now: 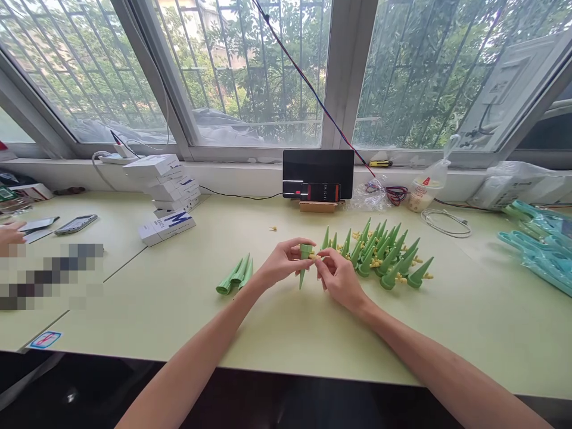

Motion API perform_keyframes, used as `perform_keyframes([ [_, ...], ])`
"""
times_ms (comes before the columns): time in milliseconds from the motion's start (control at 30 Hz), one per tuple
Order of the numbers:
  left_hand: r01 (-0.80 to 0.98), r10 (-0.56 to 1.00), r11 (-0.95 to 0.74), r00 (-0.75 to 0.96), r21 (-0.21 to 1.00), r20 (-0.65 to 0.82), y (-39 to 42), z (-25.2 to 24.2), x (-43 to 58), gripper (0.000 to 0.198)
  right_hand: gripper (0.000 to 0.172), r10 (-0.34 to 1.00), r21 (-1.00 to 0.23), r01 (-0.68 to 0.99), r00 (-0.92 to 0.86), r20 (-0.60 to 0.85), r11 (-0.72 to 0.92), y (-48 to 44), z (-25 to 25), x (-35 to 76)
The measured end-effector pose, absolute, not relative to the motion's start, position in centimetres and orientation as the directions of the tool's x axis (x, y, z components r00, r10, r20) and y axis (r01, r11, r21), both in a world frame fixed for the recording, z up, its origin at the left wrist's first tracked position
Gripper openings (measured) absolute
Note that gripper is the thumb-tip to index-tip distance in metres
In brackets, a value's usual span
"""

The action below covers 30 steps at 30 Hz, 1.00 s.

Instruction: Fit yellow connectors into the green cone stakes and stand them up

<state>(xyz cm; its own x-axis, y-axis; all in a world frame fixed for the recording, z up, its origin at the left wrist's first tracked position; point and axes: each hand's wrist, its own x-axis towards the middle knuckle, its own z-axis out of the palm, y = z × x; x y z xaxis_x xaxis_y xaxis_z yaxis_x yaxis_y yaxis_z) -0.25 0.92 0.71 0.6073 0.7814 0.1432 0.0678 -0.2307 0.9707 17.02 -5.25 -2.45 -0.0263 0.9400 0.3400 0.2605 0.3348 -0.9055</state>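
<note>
My left hand (281, 265) is closed round a green plastic cone spike (304, 262), held point down above the pale green table (286, 333). My right hand (337, 274) pinches a small yellow piece (314, 257) against the cone's wide upper end. Just right of my hands lies a pile of several green cones with yellow pieces (384, 256). To the left, a few green cones (235, 277) lie flat on the table.
A leaning stack of white boxes (167, 193) stands at the back left. A dark tablet and a phone on a wooden stand (318, 179) sit by the window. Teal plastic parts (538, 244) lie far right. Another person's hand (9, 235) shows at the left edge, near a phone (75, 224).
</note>
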Motion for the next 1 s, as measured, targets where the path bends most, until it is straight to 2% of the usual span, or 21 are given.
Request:
perform_keyframes([
  [200,0.081,0.78,-0.241,0.609,0.967,0.143,0.81,0.76,-0.16,0.044,0.025,0.94,-0.906,0.258,-0.036,0.339,0.337,-5.25,-2.37,17.08],
  [533,0.138,0.778,-0.283,0.612,0.949,0.143,0.72,0.61,-0.19,0.041,0.033,0.946,-0.907,0.272,-0.051,0.32,0.321,-5.42,-2.14,17.1],
  [1000,0.142,0.765,-0.293,0.628,0.946,0.143,0.59,0.57,-0.12,0.04,0.051,0.962,-0.912,0.312,-0.025,0.271,0.265,-5.05,-2.44,17.15],
])
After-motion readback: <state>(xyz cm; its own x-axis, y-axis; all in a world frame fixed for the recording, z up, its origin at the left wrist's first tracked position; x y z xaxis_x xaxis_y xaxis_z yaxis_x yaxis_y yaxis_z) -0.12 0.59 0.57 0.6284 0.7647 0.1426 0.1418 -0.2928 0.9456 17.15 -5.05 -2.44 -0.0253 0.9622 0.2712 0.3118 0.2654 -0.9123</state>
